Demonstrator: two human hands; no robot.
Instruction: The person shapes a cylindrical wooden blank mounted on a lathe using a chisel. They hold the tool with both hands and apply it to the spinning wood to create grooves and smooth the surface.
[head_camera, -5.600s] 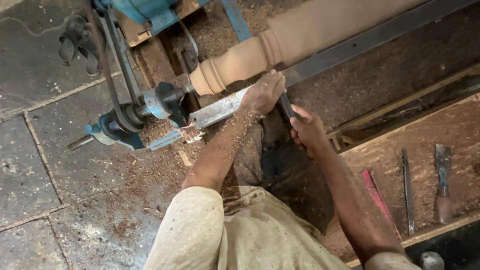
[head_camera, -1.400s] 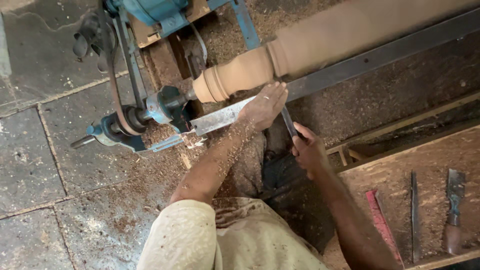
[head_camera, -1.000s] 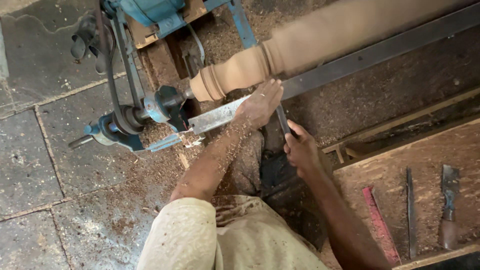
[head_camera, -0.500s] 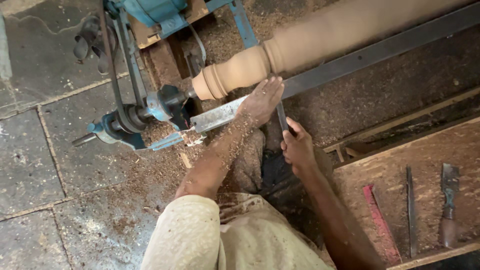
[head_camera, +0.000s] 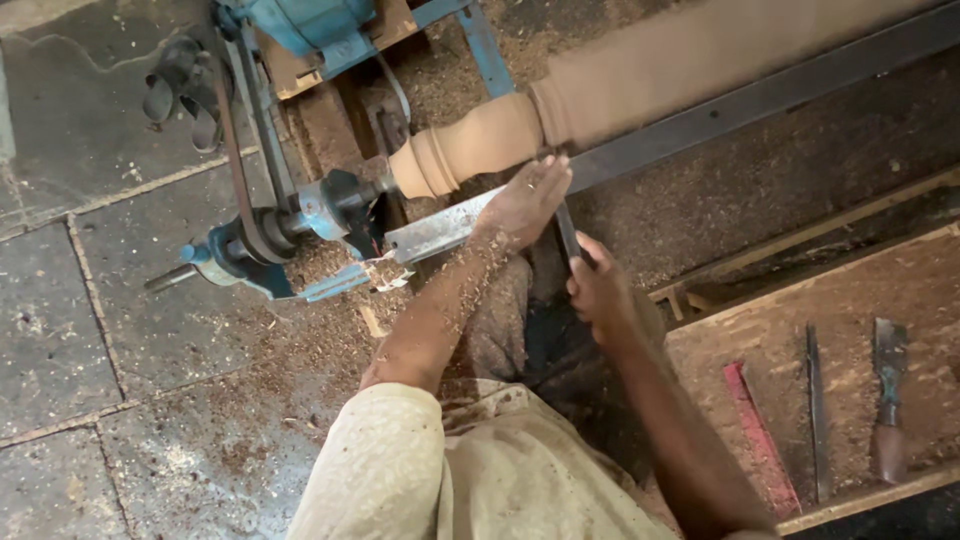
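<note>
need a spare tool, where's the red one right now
In the head view, the red tool lies lower right on the sawdust-covered wooden board, left of the thin dark rod.
</note>
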